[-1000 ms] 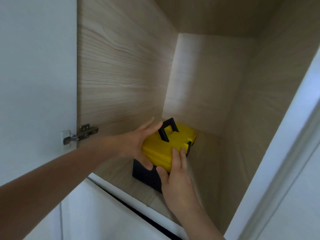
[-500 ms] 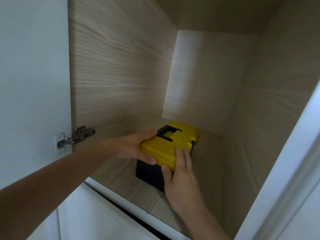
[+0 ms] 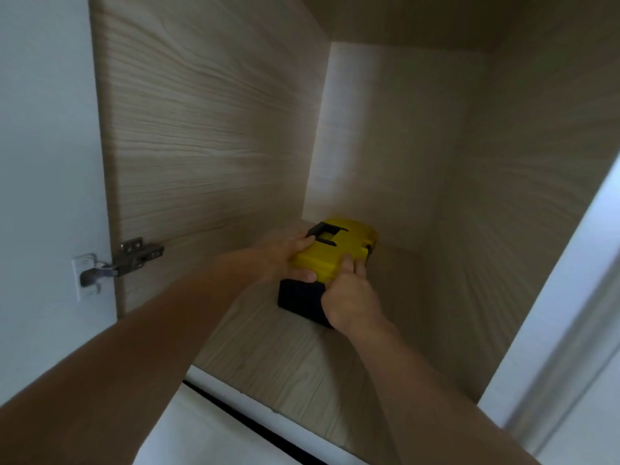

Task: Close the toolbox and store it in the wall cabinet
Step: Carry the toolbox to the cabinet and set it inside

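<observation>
Head view, first voice: Where are the fingers?

Second voice: Fingers of the left hand (image 3: 285,255) lie spread over the near left corner of the yellow lid (image 3: 339,253), with the thumb pressed against the lid's front edge at about 7 o'clock from the lid's middle. Fingers of the right hand (image 3: 349,297) curl together onto the lid's near right edge, at about 5 o'clock, and the palm covers part of the dark body below. Both hands are clamped on the toolbox (image 3: 327,266).

First voice: How does the toolbox stand?

Second voice: Upright, lid down. Its black handle (image 3: 323,233) lies folded flat in the lid's recess, toward 11 o'clock. A dark latch (image 3: 368,251) shows on the right side at 3 o'clock.

First voice: And where is it?

Second voice: Inside the wall cabinet (image 3: 208,129), resting on the pale wood-grain shelf (image 3: 285,357), toward the back, a little left of centre and near the rear panel. Both bare forearms reach in from 6 and 8 o'clock. A metal hinge (image 3: 131,260) sits on the left wall at 9 o'clock, joined to the open white door (image 3: 43,146). A white frame (image 3: 553,313) runs along 3 o'clock.
</observation>
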Tool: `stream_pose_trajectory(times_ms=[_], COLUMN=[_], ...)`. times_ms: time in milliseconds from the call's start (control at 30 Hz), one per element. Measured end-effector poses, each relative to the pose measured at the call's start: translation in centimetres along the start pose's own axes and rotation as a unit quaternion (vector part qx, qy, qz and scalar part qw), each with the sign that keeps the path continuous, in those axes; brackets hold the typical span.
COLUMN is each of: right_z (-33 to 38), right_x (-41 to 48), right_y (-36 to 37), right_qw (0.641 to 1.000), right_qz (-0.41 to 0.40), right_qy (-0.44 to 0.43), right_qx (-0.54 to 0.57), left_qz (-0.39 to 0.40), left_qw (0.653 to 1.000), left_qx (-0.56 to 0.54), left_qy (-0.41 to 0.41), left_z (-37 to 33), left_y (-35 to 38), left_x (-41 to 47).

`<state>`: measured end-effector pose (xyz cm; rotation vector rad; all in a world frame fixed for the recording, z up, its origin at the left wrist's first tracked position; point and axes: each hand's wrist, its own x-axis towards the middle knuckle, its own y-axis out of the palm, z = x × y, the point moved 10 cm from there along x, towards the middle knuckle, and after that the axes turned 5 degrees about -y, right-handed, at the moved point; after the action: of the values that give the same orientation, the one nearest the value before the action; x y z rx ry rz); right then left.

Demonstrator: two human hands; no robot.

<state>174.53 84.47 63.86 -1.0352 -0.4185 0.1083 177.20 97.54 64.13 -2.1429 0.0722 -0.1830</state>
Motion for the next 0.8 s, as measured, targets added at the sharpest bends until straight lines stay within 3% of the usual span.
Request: stream_pose_trajectory(times_ms=[133, 233, 333, 467, 633, 800], right_z=[0.8, 3.4, 5.0, 8.9, 15.6, 26.0], right_x=[-1.6, -4.4, -7.7, -12.5, -18.3, -25.2], right_y=[-0.8, -1.8, -0.8, 0.5, 1.5, 0.3], right_qw=[0.999, 0.991, 0.980, 0.951, 0.914, 0.856], right_qz=[-0.005, -0.067, -0.048, -0.026, 0.003, -0.002], right_qy=[-0.011, -0.103, -0.176, -0.288, -0.388, -0.506], right_qx=[-0.037, -0.059, -0.076, -0.115, -0.120, -0.110], left_qz=[-0.088, -0.173, -0.252, -0.408, -0.526, -0.594], left_qw=[0.993, 0.971, 0.942, 0.891, 0.813, 0.733], left_qx=[-0.080, -0.154, -0.176, -0.091, -0.028, -0.005], left_qy=[-0.007, -0.064, -0.138, -0.178, -0.249, -0.331], left_z=[0.7, 4.2, 7.6, 9.2, 7.9, 6.0], left_y=[-1.0, -2.2, -2.9, -6.5, -10.7, -14.4], left_x=[-4.1, -8.4, -14.7, -28.3, -44.5, -56.9])
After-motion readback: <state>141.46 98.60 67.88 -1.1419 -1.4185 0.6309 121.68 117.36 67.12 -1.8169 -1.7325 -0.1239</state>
